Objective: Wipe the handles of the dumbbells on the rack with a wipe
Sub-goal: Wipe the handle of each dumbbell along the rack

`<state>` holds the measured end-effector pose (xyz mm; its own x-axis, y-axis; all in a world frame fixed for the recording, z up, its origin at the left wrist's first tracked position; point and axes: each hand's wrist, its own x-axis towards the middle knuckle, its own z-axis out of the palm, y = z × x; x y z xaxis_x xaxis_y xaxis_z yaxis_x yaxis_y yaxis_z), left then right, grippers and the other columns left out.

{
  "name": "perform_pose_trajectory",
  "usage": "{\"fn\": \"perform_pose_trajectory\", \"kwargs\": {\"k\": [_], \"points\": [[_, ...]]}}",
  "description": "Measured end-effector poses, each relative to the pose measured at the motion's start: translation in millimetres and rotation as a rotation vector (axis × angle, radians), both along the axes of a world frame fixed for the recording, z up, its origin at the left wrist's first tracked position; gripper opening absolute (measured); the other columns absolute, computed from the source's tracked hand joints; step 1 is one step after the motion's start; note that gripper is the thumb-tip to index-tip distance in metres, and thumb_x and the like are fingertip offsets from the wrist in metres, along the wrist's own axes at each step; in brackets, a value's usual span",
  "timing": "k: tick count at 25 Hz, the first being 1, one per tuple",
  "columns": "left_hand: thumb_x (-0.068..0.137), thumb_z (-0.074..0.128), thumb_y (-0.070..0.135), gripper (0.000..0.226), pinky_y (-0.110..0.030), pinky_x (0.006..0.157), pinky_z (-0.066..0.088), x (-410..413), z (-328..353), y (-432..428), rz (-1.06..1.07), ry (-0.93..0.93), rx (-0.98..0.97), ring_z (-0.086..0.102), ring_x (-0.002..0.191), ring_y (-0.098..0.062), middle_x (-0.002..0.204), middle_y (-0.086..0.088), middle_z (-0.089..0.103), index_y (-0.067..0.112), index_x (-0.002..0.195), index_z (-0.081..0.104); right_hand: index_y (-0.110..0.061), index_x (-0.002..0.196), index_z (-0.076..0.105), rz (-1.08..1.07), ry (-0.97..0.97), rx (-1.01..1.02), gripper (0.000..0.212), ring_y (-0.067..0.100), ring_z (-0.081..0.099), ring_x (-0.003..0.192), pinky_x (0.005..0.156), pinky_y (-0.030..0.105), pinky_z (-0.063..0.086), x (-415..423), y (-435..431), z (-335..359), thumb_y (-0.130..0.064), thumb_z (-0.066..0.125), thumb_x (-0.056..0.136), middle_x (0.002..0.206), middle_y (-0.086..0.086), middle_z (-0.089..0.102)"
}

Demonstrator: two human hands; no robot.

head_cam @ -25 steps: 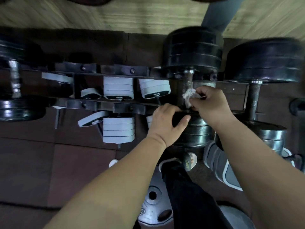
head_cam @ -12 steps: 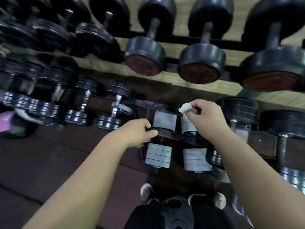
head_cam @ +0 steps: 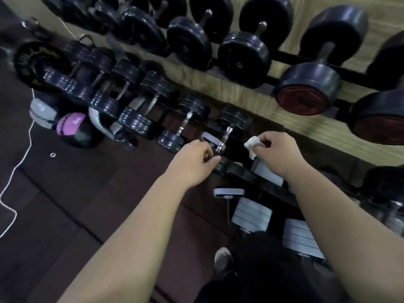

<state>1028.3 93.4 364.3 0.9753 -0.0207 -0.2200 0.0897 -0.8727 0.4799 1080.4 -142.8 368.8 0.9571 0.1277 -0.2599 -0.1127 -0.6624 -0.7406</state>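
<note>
the floor (head_cam: 65,204) is dark brown rubber tiling with visible seams. at nine o'clock of the view a white cord (head_cam: 13,176) snakes over it, and a small ring (head_cam: 52,155) lies close by. toward ten o'clock a pink-and-black ball (head_cam: 72,127) sits on the floor beside a grey-white object (head_cam: 41,113), below a large dark plate (head_cam: 39,62).

the lower rack (head_cam: 247,172), a dark rail, runs from ten o'clock down toward four o'clock and carries small black dumbbells with chrome handles. near the centre, the left hand (head_cam: 194,158) has its fingers curled at the front rail; whether it grips anything i cannot tell. at one o'clock of it sits a small dumbbell (head_cam: 231,123) with a chrome handle (head_cam: 226,136). at three o'clock of that handle, near but apart, the right hand (head_cam: 277,152) pinches a crumpled white wipe (head_cam: 251,146) in the air.

behind, a pale wood-grain panel (head_cam: 240,99) backs an upper row of big black dumbbells (head_cam: 244,55), some with red-brown end faces. at five o'clock white-plated weights (head_cam: 251,215) sit low on the rack. at six o'clock a shoe (head_cam: 223,261) stands on the floor.
</note>
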Motion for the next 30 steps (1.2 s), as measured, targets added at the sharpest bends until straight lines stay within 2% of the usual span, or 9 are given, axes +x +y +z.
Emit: {"fn": "perform_pose_trajectory", "kwargs": {"k": [5,8,11,17,20,22,24,28,30], "points": [[0.096,0.065,0.051,0.026,-0.031,0.082,0.051,23,-39,23,-0.068,0.067,-0.027,0.060,0.088,-0.012,0.099,0.007,0.058,0.026,0.099,0.066,-0.012,0.085,0.071,-0.010,0.048,-0.032,0.015,0.018,0.048,0.061,0.057,0.031,0.039,32,31,-45,-0.018,0.061,0.095,0.075,0.010,0.065],[0.095,0.065,0.056,0.030,-0.033,0.085,0.054,51,-67,36,-0.146,0.130,-0.031,0.061,0.089,-0.011,0.099,0.008,0.059,0.025,0.098,0.066,-0.010,0.087,0.070,-0.041,0.082,-0.021,0.012,0.020,0.048,0.063,0.060,0.034,0.040,55,47,-70,-0.016,0.062,0.094,0.072,0.005,0.059],[0.094,0.065,0.056,0.031,-0.037,0.088,0.055,87,-97,44,-0.227,0.192,-0.027,0.059,0.092,-0.011,0.100,0.009,0.059,0.025,0.098,0.066,-0.008,0.090,0.072,-0.071,0.091,-0.045,0.009,0.020,0.052,0.066,0.062,0.032,0.040,76,60,-98,-0.014,0.065,0.092,0.077,0.008,0.065],[0.097,0.066,0.049,0.035,-0.037,0.100,0.049,142,-170,44,-0.433,0.282,-0.061,0.050,0.117,-0.017,0.117,0.004,0.057,0.023,0.120,0.066,-0.013,0.097,0.073,-0.199,0.176,-0.080,0.010,0.022,0.064,0.076,0.063,0.029,0.044,118,75,-157,-0.019,0.065,0.094,0.087,0.005,0.072],[0.096,0.066,0.050,0.033,-0.038,0.106,0.045,158,-213,44,-0.472,0.261,-0.048,0.047,0.124,-0.018,0.125,0.006,0.055,0.028,0.122,0.067,-0.016,0.094,0.072,-0.278,0.204,-0.085,0.011,0.021,0.065,0.079,0.064,0.030,0.050,132,80,-188,-0.023,0.065,0.095,0.084,0.003,0.071],[0.095,0.067,0.051,0.030,-0.039,0.109,0.036,160,-230,45,-0.479,0.227,-0.026,0.047,0.125,-0.018,0.126,0.010,0.053,0.033,0.119,0.067,-0.017,0.091,0.071,-0.307,0.210,-0.078,0.012,0.016,0.062,0.078,0.061,0.025,0.046,133,84,-206,-0.026,0.063,0.096,0.084,-0.002,0.069],[0.092,0.072,0.048,0.025,-0.036,0.104,0.030,157,-253,49,-0.466,0.142,-0.072,0.051,0.120,-0.018,0.122,0.012,0.054,0.034,0.112,0.068,-0.021,0.090,0.069,-0.349,0.222,-0.068,0.011,0.010,0.059,0.076,0.058,0.022,0.041,133,89,-233,-0.028,0.063,0.097,0.085,-0.006,0.067],[0.085,0.080,0.039,0.026,-0.039,0.104,0.034,149,-290,61,-0.467,-0.077,-0.212,0.059,0.110,-0.020,0.116,0.005,0.061,0.028,0.106,0.070,-0.018,0.098,0.069,-0.419,0.087,-0.087,0.004,0.009,0.059,0.079,0.059,0.004,0.038,133,102,-278,-0.021,0.066,0.095,0.092,-0.003,0.067],[0.086,0.078,0.042,0.032,-0.038,0.105,0.037,148,-303,65,-0.457,-0.123,-0.267,0.059,0.107,-0.021,0.116,0.002,0.062,0.021,0.108,0.068,-0.017,0.097,0.069,-0.471,-0.009,-0.091,0.004,0.010,0.060,0.083,0.063,0.001,0.037,137,108,-292,-0.018,0.068,0.093,0.098,0.000,0.067]]}}
